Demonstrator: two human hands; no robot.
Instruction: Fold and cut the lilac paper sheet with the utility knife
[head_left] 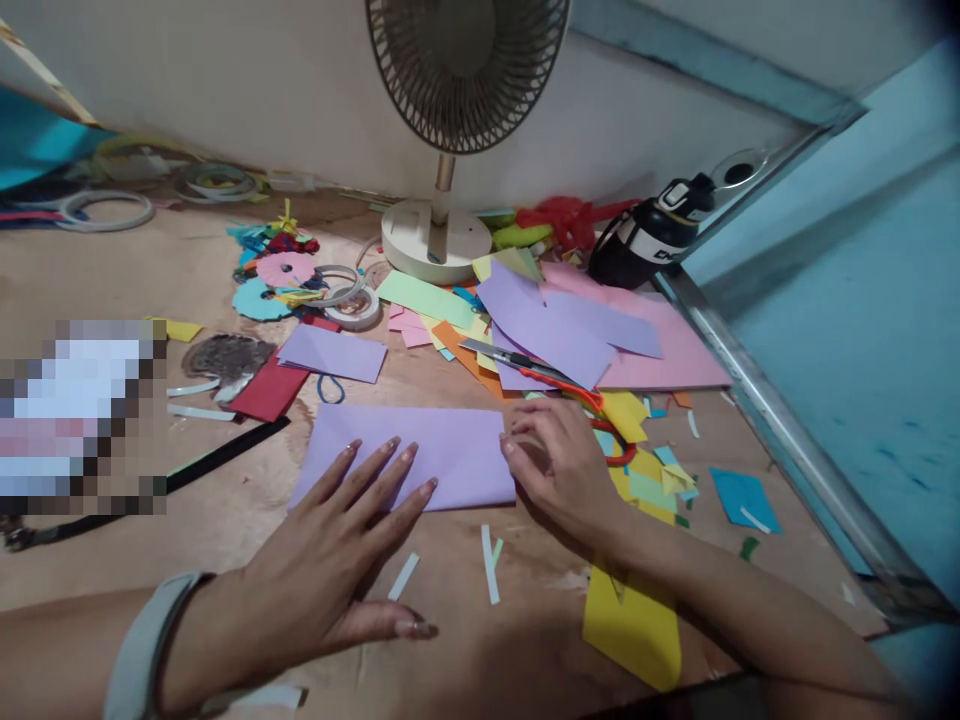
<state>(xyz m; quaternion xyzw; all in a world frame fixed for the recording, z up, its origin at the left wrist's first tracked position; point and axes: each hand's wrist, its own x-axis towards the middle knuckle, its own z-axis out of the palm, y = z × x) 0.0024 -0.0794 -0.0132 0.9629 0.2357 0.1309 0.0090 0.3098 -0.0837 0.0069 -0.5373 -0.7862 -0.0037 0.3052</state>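
Observation:
A folded sheet of purple paper lies on the table in front of me. My left hand rests flat across its lower left part, fingers spread and thumb out on the wood. At the sheet's right edge, my right hand has its fingers curled, with thumb and index tips close together on that edge. Just beyond it lie orange-handled scissors and a utility knife. A smaller stack of purple paper pieces sits behind the sheet.
A fan stands at the back, beside a black bottle. Coloured papers and yellow scraps are scattered on the right. Tape rolls, paper rosettes, a red piece and a blurred-out device lie left.

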